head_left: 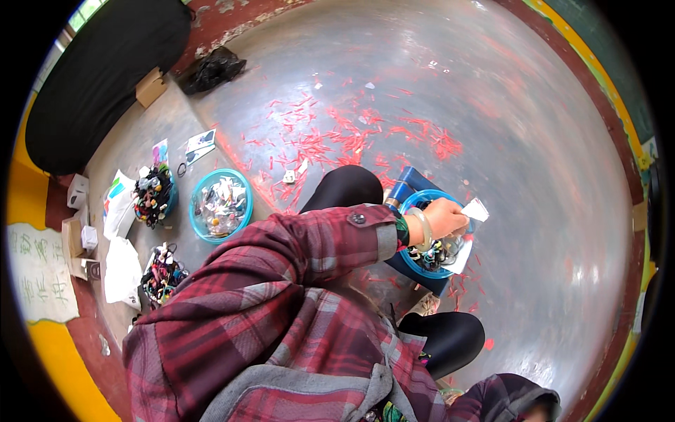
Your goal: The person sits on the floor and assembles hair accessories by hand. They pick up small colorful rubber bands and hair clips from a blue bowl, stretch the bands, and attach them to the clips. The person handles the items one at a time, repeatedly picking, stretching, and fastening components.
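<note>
My left hand (441, 219), a bangle at its wrist, is over a blue basin (404, 257). Its fingers are closed, pinching a small white card (477, 209) by the edge. Inside the basin lie dark hair ties (434, 254) with a few coloured bits among them. A second white card (461, 256) leans at the basin's right side. The basin rests on a dark blue seat (416, 178) in front of my knees. Down at the lower right edge is my right hand (540, 411), mostly cut off and in shadow, its fingers not readable.
On the raised floor to the left stand a turquoise basin (248, 211) of small packaged pieces and a basin heaped with hair ties (152, 197). White bags (123, 271) lie beside another hair-tie pile (163, 276). Red scraps (341, 137) litter the floor ahead, with a black bag (214, 69) beyond.
</note>
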Available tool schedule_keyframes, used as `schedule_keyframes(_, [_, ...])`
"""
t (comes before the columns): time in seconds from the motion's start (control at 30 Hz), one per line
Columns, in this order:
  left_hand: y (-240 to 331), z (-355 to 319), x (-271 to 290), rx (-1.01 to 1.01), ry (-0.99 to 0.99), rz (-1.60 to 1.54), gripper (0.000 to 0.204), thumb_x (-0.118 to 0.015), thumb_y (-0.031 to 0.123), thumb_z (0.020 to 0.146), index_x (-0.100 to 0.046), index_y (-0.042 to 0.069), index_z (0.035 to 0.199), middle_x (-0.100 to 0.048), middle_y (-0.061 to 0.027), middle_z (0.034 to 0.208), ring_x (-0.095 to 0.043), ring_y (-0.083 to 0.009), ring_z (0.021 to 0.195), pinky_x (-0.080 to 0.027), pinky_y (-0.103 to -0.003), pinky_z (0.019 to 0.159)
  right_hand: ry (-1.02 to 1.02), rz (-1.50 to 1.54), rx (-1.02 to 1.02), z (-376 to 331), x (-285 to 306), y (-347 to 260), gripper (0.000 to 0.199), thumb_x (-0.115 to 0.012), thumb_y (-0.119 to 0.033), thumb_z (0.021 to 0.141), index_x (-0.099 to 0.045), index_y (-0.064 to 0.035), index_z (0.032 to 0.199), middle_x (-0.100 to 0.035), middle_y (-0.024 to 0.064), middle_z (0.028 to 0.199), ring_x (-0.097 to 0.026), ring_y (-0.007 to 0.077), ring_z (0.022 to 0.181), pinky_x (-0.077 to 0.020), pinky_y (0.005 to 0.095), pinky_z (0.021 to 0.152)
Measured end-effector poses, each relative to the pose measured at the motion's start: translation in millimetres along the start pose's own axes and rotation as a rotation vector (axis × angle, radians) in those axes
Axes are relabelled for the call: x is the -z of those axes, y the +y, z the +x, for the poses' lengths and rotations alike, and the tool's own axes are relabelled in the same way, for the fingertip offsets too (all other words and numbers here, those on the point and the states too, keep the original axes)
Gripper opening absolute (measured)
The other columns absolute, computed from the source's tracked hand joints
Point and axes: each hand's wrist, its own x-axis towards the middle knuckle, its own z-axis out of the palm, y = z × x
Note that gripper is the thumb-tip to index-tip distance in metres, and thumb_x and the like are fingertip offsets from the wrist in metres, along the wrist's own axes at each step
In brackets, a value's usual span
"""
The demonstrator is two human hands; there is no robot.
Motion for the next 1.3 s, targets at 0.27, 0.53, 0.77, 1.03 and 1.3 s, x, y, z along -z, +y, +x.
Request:
schedule_keyframes(0.27, [-13.7,8.4,1.1,-0.088,0.025,0.08,0.021,-0.055,0.016,0.081,-0.06,-0.001,0.069,-0.058,-0.0051,0.063,-0.054,-0.0126,0.056,-0.042,-0.027,0.053,0.039,0.01,0.017,3.6,-14.0,-6.3,0.02,-0.046,-0.019,0.088,-0.053,-0.0009,0.095,-0.054,0.0089,0.095,-0.051,0.0198,0.086,-0.0405,0.0316,0.075])
schedule_keyframes(0.53, [-12.4,7.0,0.3,-0.119,0.05,0.121,0.022,-0.057,0.02,0.078,-0.064,-0.001,0.075,-0.063,-0.0092,0.065,-0.06,-0.017,0.059,-0.046,-0.03,0.056,0.03,-0.011,0.03,11.1,-22.0,-8.5,0.02,-0.046,-0.019,0.088,-0.053,-0.0012,0.094,-0.054,0.0083,0.093,-0.051,0.0193,0.084,-0.0407,0.0309,0.074])
schedule_keyframes(0.77, [-15.5,9.7,4.2,-0.148,0.046,0.215,0.023,-0.058,0.022,0.076,-0.066,0.001,0.08,-0.064,-0.0121,0.068,-0.061,-0.0222,0.061,-0.047,-0.032,0.058,0.034,-0.013,0.039,17.3,-27.0,-9.8,0.019,-0.046,-0.018,0.088,-0.053,-0.0015,0.093,-0.055,0.0078,0.092,-0.052,0.0188,0.083,-0.0408,0.0302,0.073])
schedule_keyframes(1.03, [-0.5,-2.1,1.4,-0.177,0.064,0.219,0.023,-0.053,0.011,0.081,-0.055,-0.002,0.062,-0.052,-0.002,0.057,-0.048,-0.0094,0.054,-0.038,-0.027,0.05,0.042,-0.012,0.036,15.5,-29.6,-9.0,0.018,-0.047,-0.018,0.088,-0.054,-0.0018,0.092,-0.055,0.0073,0.09,-0.052,0.0182,0.081,-0.041,0.0295,0.072])
schedule_keyframes(1.3, [4.7,-6.0,1.0,-0.172,0.059,0.243,0.02,-0.057,0.016,0.076,-0.063,-0.001,0.072,-0.061,-0.0114,0.065,-0.057,-0.0188,0.061,-0.045,-0.031,0.058,0.045,-0.011,0.037,18.4,-32.9,-7.5,0.018,-0.047,-0.018,0.088,-0.054,-0.0021,0.091,-0.055,0.0067,0.088,-0.052,0.0177,0.079,-0.0412,0.0287,0.071])
